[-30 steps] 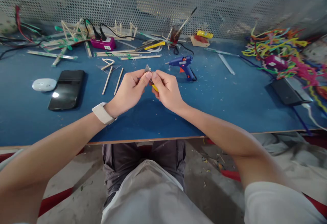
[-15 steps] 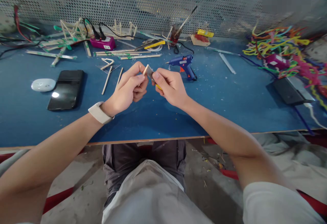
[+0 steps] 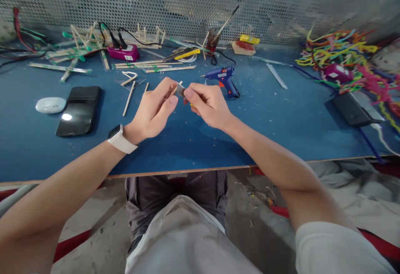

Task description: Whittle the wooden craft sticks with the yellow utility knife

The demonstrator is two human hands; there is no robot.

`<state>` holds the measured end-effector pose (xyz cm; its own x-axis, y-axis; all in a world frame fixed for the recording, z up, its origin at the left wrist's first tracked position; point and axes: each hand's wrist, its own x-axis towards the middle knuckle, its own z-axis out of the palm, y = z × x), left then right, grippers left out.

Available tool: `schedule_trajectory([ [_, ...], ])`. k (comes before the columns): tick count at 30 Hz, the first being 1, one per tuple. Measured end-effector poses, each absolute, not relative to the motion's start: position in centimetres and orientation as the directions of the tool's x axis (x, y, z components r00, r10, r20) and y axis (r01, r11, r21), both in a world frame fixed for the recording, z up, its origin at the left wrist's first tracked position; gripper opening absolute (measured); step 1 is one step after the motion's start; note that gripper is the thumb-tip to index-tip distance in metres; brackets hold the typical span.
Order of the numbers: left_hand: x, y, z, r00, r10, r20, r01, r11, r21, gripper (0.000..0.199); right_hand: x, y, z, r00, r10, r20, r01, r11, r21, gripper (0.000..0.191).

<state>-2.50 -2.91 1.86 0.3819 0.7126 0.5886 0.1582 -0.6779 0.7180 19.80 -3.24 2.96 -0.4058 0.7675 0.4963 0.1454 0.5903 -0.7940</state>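
Near the middle of the blue table [image 3: 200,149], my left hand [image 3: 155,109] is closed on a small wooden stick [image 3: 174,90]. My right hand [image 3: 210,104] grips a cutter with a flat metal blade [image 3: 180,90] and a bit of yellow at its handle, mostly hidden by the fingers. The blade touches or crosses the stick near its end. To the left of my left hand lie a loose stick [image 3: 128,98] and a small bent stick shape [image 3: 128,77]. Behind my right hand lies a blue glue gun [image 3: 225,77].
A black phone [image 3: 79,111] and white mouse [image 3: 50,105] lie at left. Along the back are a purple power strip [image 3: 123,52], stick structures [image 3: 81,43], a yellow knife [image 3: 187,53] and a dark jar [image 3: 212,42]. Colourful pipe cleaners [image 3: 337,53] and a black box [image 3: 354,108] are at right.
My left hand has turned, its thumb now lifted away from the other fingers, and the watch face has come into view. The stick has tilted against the blade. My right hand has barely moved.
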Motion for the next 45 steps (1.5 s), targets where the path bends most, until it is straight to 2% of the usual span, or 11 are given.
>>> schedule_trajectory([
  [16, -3.1, -2.6, 3.2, 0.447, 0.639, 0.626, 0.448, -0.766, 0.462, 0.052, 19.6, -3.3, 3.3, -0.421, 0.812, 0.404, 0.098, 0.484, -0.87, 0.07],
  [23, -2.9, -2.8, 3.6, 0.403, 0.669, 0.624, 0.404, -0.742, 0.535, 0.06, 19.4, -3.3, 3.1, -0.42, 0.807, 0.416, 0.056, 0.48, -0.875, 0.071],
  [30, -2.5, -2.9, 3.7, 0.325, 0.725, 0.607, 0.339, -0.689, 0.641, 0.055, 18.8, -3.4, 2.5, -0.37, 0.832, 0.413, 0.04, 0.459, -0.888, 0.068],
  [45, -2.1, -2.7, 3.3, 0.303, 0.758, 0.578, 0.373, -0.652, 0.66, 0.05, 18.5, -3.4, 2.4, -0.333, 0.849, 0.41, 0.035, 0.446, -0.894, 0.07],
])
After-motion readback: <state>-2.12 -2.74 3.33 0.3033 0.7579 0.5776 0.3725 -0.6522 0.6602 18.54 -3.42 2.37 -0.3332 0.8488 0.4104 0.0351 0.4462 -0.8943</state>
